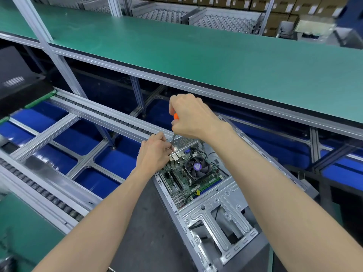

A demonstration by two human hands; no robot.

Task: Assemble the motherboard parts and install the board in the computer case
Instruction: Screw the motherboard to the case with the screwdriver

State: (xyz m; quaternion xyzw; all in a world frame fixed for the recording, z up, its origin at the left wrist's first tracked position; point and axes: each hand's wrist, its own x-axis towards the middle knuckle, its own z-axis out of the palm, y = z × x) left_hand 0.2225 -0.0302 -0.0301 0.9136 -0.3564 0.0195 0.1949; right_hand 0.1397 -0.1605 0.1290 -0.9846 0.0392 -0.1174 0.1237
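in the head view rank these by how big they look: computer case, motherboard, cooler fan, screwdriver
1. computer case, largest by far
2. motherboard, lying inside the case
3. cooler fan on the board
4. screwdriver: only its orange handle tip and thin shaft show between the hands, so its true extent is unsure against the fan.
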